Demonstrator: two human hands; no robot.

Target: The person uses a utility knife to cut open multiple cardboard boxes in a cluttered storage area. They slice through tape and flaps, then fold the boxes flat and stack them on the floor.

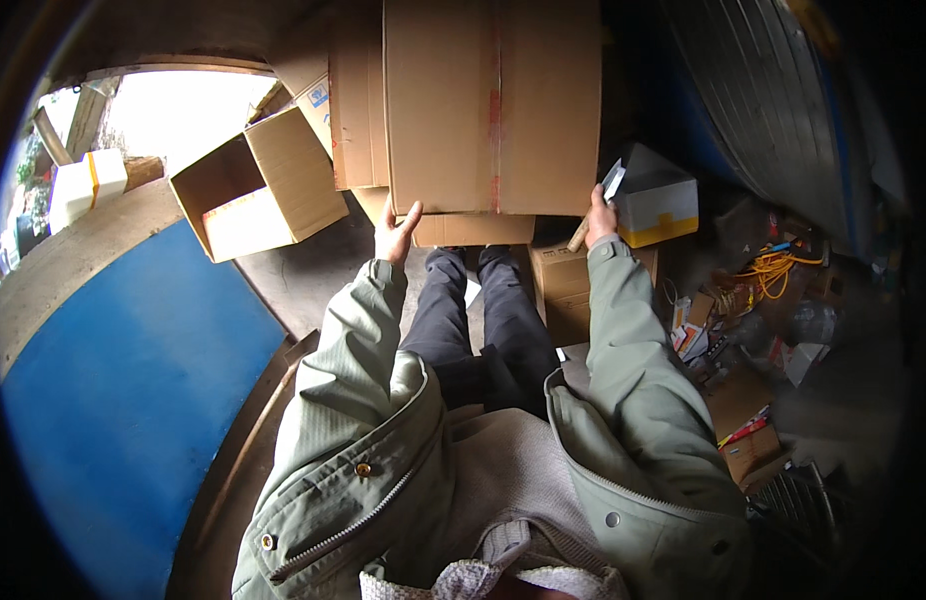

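Note:
A large closed cardboard box (442, 112) fills the upper middle, with tape and red marks along its centre seam. My left hand (394, 234) grips its near left corner, thumb and fingers spread against the cardboard. In my right hand (602, 216) is a knife (578, 235), its wooden handle pointing down and its pale blade upward. That same hand rests at the near right corner of the box. Beneath the large box, the edge of another cardboard box (474, 230) shows above my feet.
On the left, an open cardboard box (298, 176) lies tilted beside a blue panel (144, 322). A white box with a yellow band (656, 199) sits on a cardboard box (568, 289) at right. Beyond are an orange cable (774, 274), scattered packaging and a corrugated metal sheet (763, 90).

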